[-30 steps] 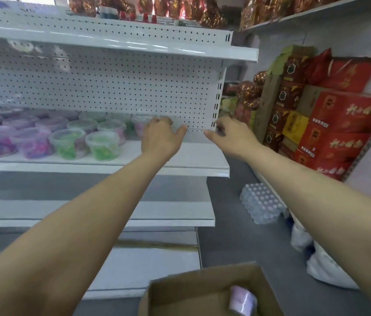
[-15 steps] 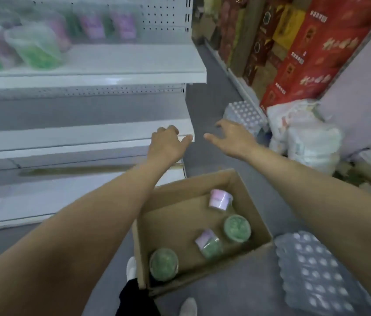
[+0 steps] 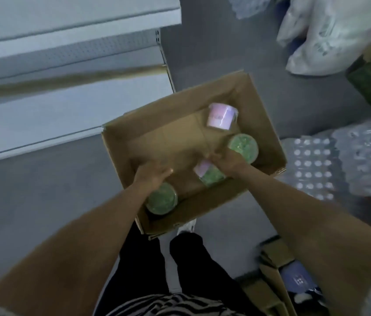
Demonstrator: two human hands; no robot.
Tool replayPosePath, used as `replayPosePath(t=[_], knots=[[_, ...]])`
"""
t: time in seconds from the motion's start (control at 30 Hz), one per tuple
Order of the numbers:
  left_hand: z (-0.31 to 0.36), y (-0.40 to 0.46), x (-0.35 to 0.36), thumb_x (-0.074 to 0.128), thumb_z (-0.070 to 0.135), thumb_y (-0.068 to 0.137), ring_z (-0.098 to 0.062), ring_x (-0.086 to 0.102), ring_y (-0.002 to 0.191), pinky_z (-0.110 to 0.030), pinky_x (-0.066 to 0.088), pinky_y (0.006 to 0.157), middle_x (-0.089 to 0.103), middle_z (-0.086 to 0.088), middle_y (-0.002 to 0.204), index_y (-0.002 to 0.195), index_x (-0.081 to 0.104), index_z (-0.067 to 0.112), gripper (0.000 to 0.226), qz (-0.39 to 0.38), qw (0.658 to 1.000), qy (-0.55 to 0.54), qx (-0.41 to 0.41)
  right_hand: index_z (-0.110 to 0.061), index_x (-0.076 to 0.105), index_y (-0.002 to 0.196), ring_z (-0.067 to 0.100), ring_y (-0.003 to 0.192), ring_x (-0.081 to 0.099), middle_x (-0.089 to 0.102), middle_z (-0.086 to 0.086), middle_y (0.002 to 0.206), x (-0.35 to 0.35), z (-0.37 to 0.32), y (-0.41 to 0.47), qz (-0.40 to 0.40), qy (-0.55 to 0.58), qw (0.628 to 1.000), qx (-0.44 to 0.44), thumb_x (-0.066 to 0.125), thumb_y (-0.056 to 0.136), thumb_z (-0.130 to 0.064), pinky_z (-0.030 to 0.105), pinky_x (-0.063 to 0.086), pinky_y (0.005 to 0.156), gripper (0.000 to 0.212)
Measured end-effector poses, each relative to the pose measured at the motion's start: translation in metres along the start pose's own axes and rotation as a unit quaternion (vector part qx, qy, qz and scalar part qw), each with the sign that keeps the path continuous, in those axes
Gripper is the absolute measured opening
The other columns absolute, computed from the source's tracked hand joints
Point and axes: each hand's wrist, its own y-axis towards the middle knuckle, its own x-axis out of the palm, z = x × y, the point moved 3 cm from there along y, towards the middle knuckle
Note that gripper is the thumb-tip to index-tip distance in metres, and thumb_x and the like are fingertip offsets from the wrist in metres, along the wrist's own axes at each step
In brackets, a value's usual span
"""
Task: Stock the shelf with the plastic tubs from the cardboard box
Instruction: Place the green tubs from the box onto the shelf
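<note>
Both hands dropped from shelf into cardboard box [image 3: 262, 124] on grey floor [image 3: 50, 192].

A shop: white display shelving [image 3: 70, 26], shrink-wrapped bottle packs [image 3: 314, 165].

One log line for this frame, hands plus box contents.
phase: reaching | left hand: over green tub | right hand: between tubs | cardboard box: four tubs | grasp: unclear
</note>
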Motion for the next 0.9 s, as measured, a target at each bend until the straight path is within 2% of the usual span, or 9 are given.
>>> replayPosePath(t=[0.07, 0.17, 0.27, 0.33, 0.5, 0.6, 0.73, 0.9], knots=[[-0.018, 0.017, 0.012, 0.054, 0.051, 0.093, -0.027, 0.053, 0.122, -0.036, 0.043, 0.102, 0.056, -0.008, 0.136, 0.131, 0.057, 0.012, 0.054, -0.017, 0.999, -0.020, -0.034, -0.015, 0.047, 0.141, 0.035, 0.117, 0.060, 0.059, 0.011, 0.129, 0.014, 0.017, 0.018, -0.013, 0.058, 0.996, 0.063, 0.054, 0.093, -0.058, 0.042, 0.048, 0.098, 0.065], [-0.036, 0.040, 0.023, 0.057, 0.049, 0.091, -0.029, 0.057, 0.115, -0.034, 0.047, 0.093, 0.058, -0.010, 0.130, 0.129, 0.057, 0.009, 0.055, -0.051, 0.996, -0.025, -0.072, -0.016, 0.038, 0.147, 0.032, 0.100, 0.067, 0.057, 0.012, 0.130, 0.030, 0.032, 0.038, -0.021, 0.187, 0.972, 0.140, 0.059, 0.093, -0.049, 0.049, 0.057, 0.089, 0.067], [-0.045, 0.055, 0.026, 0.059, 0.051, 0.090, -0.029, 0.058, 0.111, -0.032, 0.047, 0.088, 0.061, -0.012, 0.126, 0.127, 0.058, 0.008, 0.056, -0.080, 0.993, -0.015, -0.088, -0.004, 0.055, 0.134, 0.028, 0.088, 0.064, 0.065, 0.016, 0.110, 0.036, 0.035, 0.055, -0.032, 0.208, 0.964, 0.163, 0.057, 0.096, -0.040, 0.051, 0.057, 0.090, 0.052], [-0.052, 0.064, 0.027, 0.060, 0.053, 0.088, -0.030, 0.057, 0.114, -0.032, 0.046, 0.089, 0.060, -0.013, 0.128, 0.129, 0.057, 0.008, 0.061, -0.095, 0.990, -0.008, -0.101, -0.003, 0.063, 0.124, 0.025, 0.083, 0.062, 0.070, 0.020, 0.109, 0.037, 0.032, 0.065, -0.022, 0.227, 0.959, 0.171, 0.058, 0.094, -0.041, 0.050, 0.056, 0.092, 0.049], [-0.055, 0.079, 0.027, 0.063, 0.052, 0.086, -0.031, 0.059, 0.107, -0.034, 0.048, 0.086, 0.064, -0.013, 0.118, 0.118, 0.063, 0.006, 0.055, -0.113, 0.988, 0.003, -0.103, -0.008, 0.067, 0.118, 0.024, 0.095, 0.062, 0.068, 0.016, 0.121, 0.040, 0.015, 0.078, -0.016, 0.152, 0.978, 0.140, 0.057, 0.093, -0.046, 0.048, 0.051, 0.098, 0.047], [-0.054, 0.085, 0.028, 0.068, 0.046, 0.084, -0.031, 0.061, 0.101, -0.035, 0.048, 0.083, 0.066, -0.015, 0.108, 0.106, 0.066, 0.003, 0.048, -0.115, 0.988, -0.001, -0.100, -0.008, 0.066, 0.121, 0.029, 0.110, 0.064, 0.067, 0.012, 0.122, 0.040, 0.003, 0.083, -0.008, 0.011, 0.994, 0.104, 0.058, 0.093, -0.051, 0.043, 0.049, 0.099, 0.052], [-0.056, 0.087, 0.029, 0.074, 0.040, 0.081, -0.030, 0.063, 0.092, -0.033, 0.049, 0.076, 0.065, -0.015, 0.096, 0.084, 0.061, 0.010, 0.033, -0.129, 0.987, 0.000, -0.098, -0.012, 0.058, 0.119, 0.026, 0.108, 0.061, 0.064, 0.007, 0.117, 0.053, 0.011, 0.084, 0.025, -0.016, 0.993, 0.117, 0.074, 0.077, -0.056, 0.031, 0.045, 0.084, 0.062], [-0.056, 0.086, 0.027, 0.077, 0.030, 0.080, -0.030, 0.061, 0.105, -0.038, 0.051, 0.089, 0.065, -0.015, 0.113, 0.108, 0.064, -0.001, 0.043, -0.142, 0.983, 0.085, -0.077, -0.013, 0.060, 0.116, 0.027, 0.109, 0.057, 0.056, 0.010, 0.119, 0.064, 0.017, 0.084, 0.023, -0.054, 0.994, 0.097, 0.078, 0.070, -0.054, 0.034, 0.047, 0.088, 0.064]])
